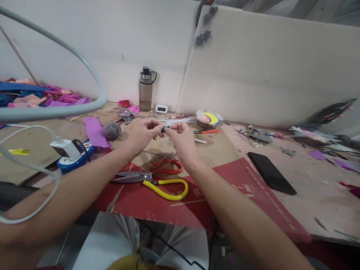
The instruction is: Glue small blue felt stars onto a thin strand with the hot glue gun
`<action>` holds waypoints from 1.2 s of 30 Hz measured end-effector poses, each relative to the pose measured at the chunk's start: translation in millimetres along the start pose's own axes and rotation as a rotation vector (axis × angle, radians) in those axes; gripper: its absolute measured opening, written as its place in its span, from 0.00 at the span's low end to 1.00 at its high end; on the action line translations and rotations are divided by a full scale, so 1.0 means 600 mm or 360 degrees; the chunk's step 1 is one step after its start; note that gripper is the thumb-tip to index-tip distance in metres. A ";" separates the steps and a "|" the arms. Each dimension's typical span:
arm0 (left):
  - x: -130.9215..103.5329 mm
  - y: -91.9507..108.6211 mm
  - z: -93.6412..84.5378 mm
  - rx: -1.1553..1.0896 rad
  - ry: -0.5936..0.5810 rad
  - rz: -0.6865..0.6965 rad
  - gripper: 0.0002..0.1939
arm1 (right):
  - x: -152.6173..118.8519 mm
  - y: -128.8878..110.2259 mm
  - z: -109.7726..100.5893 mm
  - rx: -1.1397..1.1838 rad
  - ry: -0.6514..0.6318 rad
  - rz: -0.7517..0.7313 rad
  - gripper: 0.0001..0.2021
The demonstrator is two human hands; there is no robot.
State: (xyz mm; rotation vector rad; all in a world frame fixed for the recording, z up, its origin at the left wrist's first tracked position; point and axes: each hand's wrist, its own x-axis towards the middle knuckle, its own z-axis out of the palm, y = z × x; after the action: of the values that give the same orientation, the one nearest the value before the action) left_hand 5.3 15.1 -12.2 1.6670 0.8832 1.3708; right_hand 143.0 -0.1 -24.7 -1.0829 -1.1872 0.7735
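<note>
A small dark item (163,129), too tiny to be identified, is pinched between the fingertips of the left hand (146,131) and the right hand (182,139), which are held close together above a cardboard-covered table (216,150). Nearer the lap, scissors (148,176) with red and yellow handles are seen, grey strands (161,160) strewn by the red one

Black phone (271,172) (upright bottle (145,93) beyond)
</note>
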 end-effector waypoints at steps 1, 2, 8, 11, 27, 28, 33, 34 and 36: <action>0.000 0.000 0.000 0.0006 -0.0004 0.0006 0.08 | -0.001 -0.001 -0.001 -0.0008 0.0005 -0.0017 0.14; 0.000 0.001 0.000 0.0015 -0.0011 0.0013 0.08 | -0.001 -0.003 -0.001 -0.0017 -0.0006 -0.0033 0.14; -0.001 0.003 -0.002 0.0092 -0.0051 0.0013 0.07 | -0.010 -0.018 -0.001 -0.0080 -0.0075 -0.0059 0.07; 0.000 0.002 -0.001 0.0012 -0.0082 -0.0041 0.06 | -0.013 -0.025 0.000 -0.0101 -0.0065 -0.0029 0.06; 0.006 0.007 -0.005 -0.0490 -0.0239 -0.0531 0.09 | -0.007 -0.007 -0.004 -0.0220 -0.0056 -0.0054 0.07; 0.006 0.005 -0.004 -0.0445 -0.0226 -0.0518 0.09 | -0.009 -0.009 -0.003 -0.0230 -0.0060 -0.0057 0.07; 0.007 -0.004 -0.005 -0.0269 -0.0177 -0.0399 0.09 | -0.014 -0.008 0.001 -0.0220 -0.0100 -0.0106 0.09; 0.007 -0.004 -0.006 -0.0231 -0.0156 -0.0363 0.08 | -0.014 -0.006 0.001 -0.0213 -0.0116 -0.0115 0.09; 0.007 -0.003 -0.006 -0.0147 -0.0101 -0.0295 0.08 | -0.013 -0.003 0.001 -0.0222 -0.0135 -0.0140 0.10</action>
State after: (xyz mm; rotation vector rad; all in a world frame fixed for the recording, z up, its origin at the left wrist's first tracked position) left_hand 2.2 20.3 -11.7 1.5108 0.9004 1.2089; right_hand 140.6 -7.3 -25.7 -1.1126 -1.3685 0.6819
